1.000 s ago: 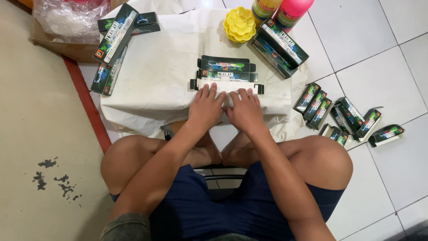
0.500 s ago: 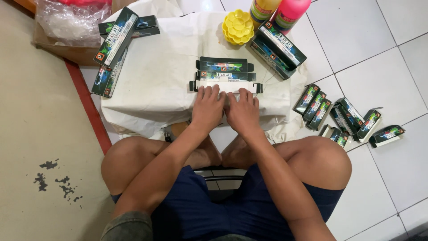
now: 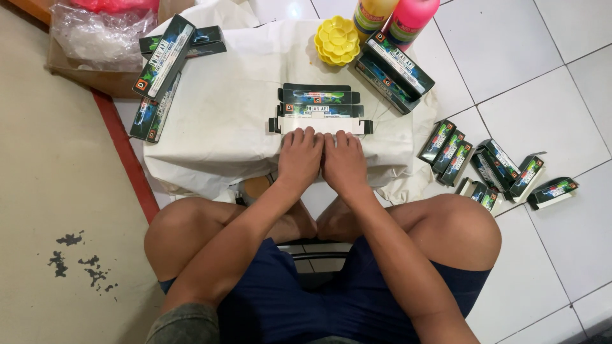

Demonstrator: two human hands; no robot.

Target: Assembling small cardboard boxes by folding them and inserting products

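Note:
A flattened dark cardboard box blank (image 3: 319, 105) with green and white print lies unfolded on a white cloth-covered surface (image 3: 223, 121). My left hand (image 3: 299, 159) and my right hand (image 3: 344, 162) rest side by side, palms down, on the near white edge of the blank. The fingertips of both hands press on its white flap. Neither hand lifts anything.
Folded boxes of the same kind lie in a stack at the far left (image 3: 159, 64) and beside a yellow flower-shaped palette (image 3: 336, 41) at the back (image 3: 395, 70). Several small boxes (image 3: 491, 169) lie on the white floor tiles at right. A yellow bottle (image 3: 373, 13) and a pink bottle (image 3: 411, 19) stand behind.
Both hands have slid slightly toward me along the blank's near edge; the blank stays flat in the same place.

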